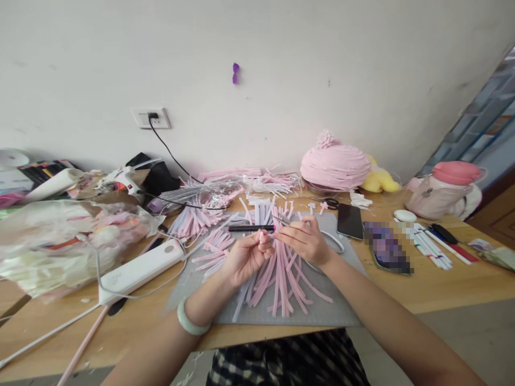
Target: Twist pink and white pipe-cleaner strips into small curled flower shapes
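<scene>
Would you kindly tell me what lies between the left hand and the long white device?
In the head view, short pink and pale strips and a white cable lie between them.

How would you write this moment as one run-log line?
left hand: pinches small pink piece | right hand: close beside, hold unclear | grey mat: under pink strips | black pen: beyond left hand

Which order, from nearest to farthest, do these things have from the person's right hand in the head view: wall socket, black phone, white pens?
1. Black phone: to the right of the right hand.
2. White pens: farther right, on the table.
3. Wall socket: far left, up on the wall.
</scene>
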